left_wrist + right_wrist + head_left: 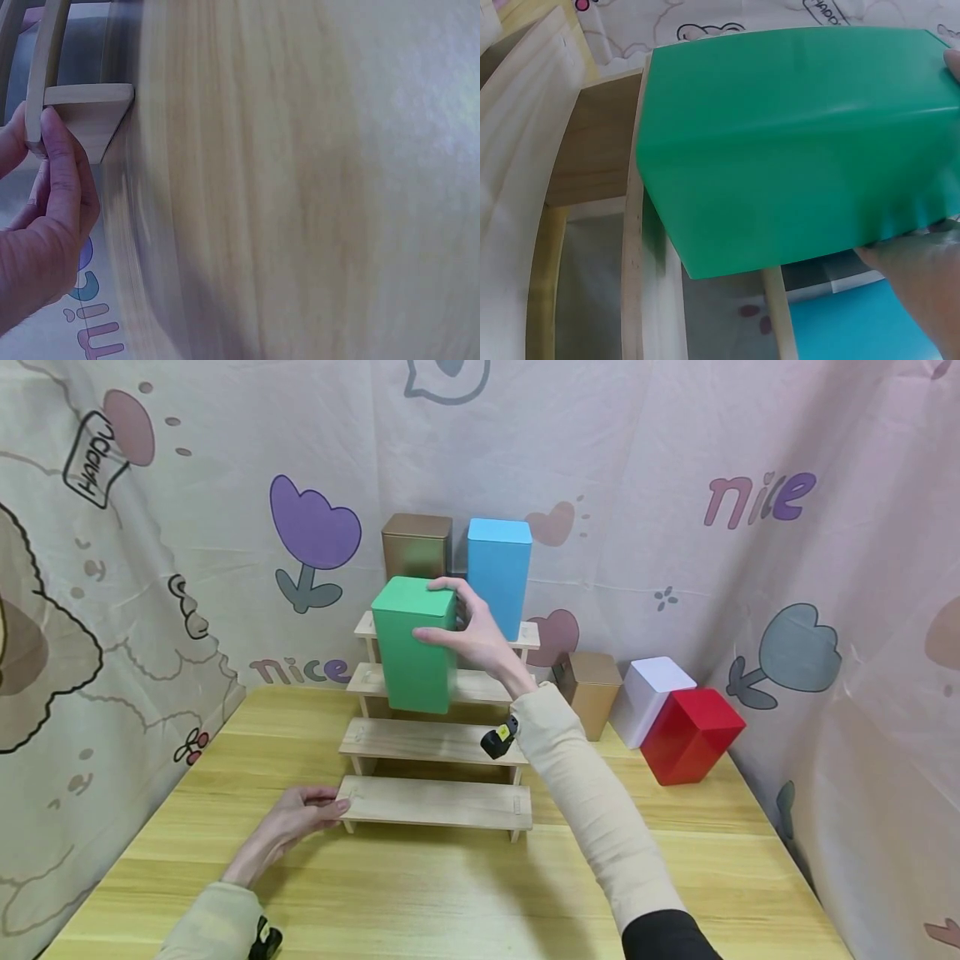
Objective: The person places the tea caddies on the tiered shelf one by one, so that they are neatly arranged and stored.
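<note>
"Pinching, both times. My left hand (288,822) has thumb and fingers on the left end of the bottom board (438,802) of the wooden four-step stand (420,739), just above the tabletop (562,881)."

"And your right hand (476,639)?"

"It grips the green box (408,652) by the upper right edge: my thumb lies across the front, my fingers curl at the top and far side."

"Where exactly is that box?"

"Roughly upright at the stand's upper steps, toward their left half. I can't tell whether its base touches one of them."

"What's off to the side?"

"Three more, all right of the stand: a red box (693,735) farthest out from it, a white box (651,697) next in, and a tan box (588,693) nearest the steps."

"Farther back?"

"A tall blue box (498,572) stands on the right half of the stand's top step. At the left half is a bronze-brown box (416,547), its lower part hidden. Behind the stand hangs a printed cloth (615,435) with tulips, hearts and the word 'nice'."
</note>
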`<action>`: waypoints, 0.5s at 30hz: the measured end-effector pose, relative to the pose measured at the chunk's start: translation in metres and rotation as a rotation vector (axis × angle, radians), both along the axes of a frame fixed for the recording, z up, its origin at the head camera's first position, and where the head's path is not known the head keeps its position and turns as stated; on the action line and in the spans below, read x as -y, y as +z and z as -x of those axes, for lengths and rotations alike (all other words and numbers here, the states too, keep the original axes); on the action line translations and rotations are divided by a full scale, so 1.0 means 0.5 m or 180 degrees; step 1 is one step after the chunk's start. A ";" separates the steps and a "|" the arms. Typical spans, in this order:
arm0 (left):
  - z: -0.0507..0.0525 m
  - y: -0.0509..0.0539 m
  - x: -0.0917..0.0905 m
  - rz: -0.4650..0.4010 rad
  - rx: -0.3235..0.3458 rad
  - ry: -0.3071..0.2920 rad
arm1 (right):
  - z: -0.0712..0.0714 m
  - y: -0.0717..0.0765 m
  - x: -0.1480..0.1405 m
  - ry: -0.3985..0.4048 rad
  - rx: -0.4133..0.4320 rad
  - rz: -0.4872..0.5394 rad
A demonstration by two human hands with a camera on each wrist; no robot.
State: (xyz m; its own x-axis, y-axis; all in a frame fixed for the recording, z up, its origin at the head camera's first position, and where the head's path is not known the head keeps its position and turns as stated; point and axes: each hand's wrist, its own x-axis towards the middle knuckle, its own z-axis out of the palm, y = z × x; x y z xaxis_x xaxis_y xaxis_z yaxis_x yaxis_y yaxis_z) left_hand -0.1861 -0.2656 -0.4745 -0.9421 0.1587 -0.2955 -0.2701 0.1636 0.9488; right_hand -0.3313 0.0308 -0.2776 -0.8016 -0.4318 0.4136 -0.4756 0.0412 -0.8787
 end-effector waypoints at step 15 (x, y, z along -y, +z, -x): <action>-0.002 0.001 -0.001 -0.0012 -0.0017 0.0024 | 0.003 -0.013 0.018 0.0023 0.0051 -0.0098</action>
